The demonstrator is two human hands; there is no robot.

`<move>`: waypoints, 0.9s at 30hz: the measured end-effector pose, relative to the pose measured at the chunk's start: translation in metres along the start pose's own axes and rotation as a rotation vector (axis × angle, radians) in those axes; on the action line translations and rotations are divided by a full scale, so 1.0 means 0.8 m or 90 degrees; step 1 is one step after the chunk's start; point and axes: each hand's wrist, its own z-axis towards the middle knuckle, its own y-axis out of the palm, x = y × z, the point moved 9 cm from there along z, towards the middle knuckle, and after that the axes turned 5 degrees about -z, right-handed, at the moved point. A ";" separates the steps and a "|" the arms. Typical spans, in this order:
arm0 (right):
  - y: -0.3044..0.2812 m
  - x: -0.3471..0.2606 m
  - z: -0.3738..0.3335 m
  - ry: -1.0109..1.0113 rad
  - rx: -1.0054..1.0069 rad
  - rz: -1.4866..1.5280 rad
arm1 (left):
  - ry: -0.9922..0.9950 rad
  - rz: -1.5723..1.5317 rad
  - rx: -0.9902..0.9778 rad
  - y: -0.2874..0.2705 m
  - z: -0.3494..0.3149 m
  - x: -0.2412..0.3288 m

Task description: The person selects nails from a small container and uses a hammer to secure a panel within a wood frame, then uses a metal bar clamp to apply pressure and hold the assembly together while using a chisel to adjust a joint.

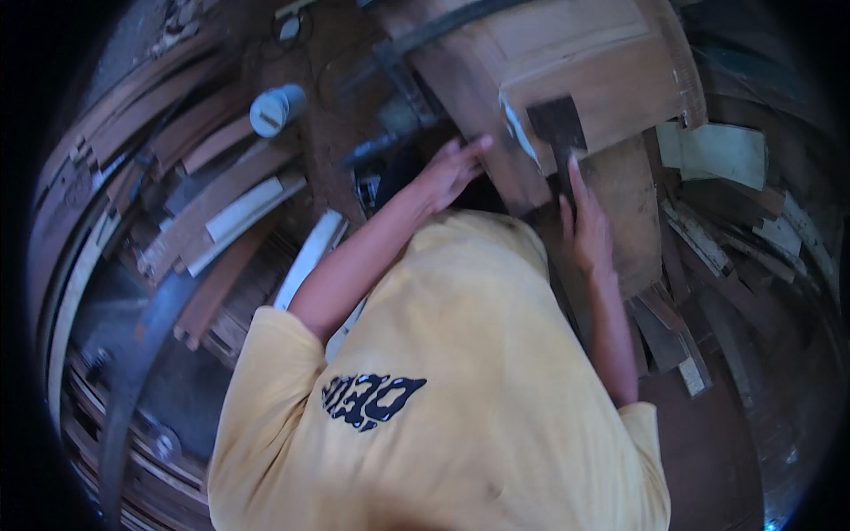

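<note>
My right hand (pixel 589 226) holds a dark tool with a flat, rectangular head (pixel 560 124) by its narrow handle. The fingers lie along the handle, and the head rests over the face of a brown wooden cabinet-like piece (pixel 611 84). Left of the tool, a pale, bluish-white strip (pixel 521 133) runs down the wood's edge; I cannot tell what it is. My left hand (pixel 453 173) is near that same edge, fingers stretched out and a little blurred, holding nothing I can see. Whether its fingertips touch the wood is unclear.
Wooden planks and strips (pixel 212 190) are stacked on the left. A light-blue round container (pixel 274 111) stands beyond them. More offcuts (pixel 708 243) and a pale sheet (pixel 722 155) lie at right. A brown board (pixel 624 212) stands below the wooden piece.
</note>
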 end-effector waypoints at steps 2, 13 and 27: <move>-0.003 0.008 0.016 -0.068 0.010 -0.016 | 0.051 -0.110 -0.024 0.000 0.017 -0.020; -0.064 -0.025 0.040 -0.240 0.081 -0.078 | 0.125 -0.269 -0.075 0.015 0.051 -0.016; -0.080 -0.044 0.044 -0.294 0.090 -0.050 | 0.135 -0.225 -0.034 0.005 0.060 -0.022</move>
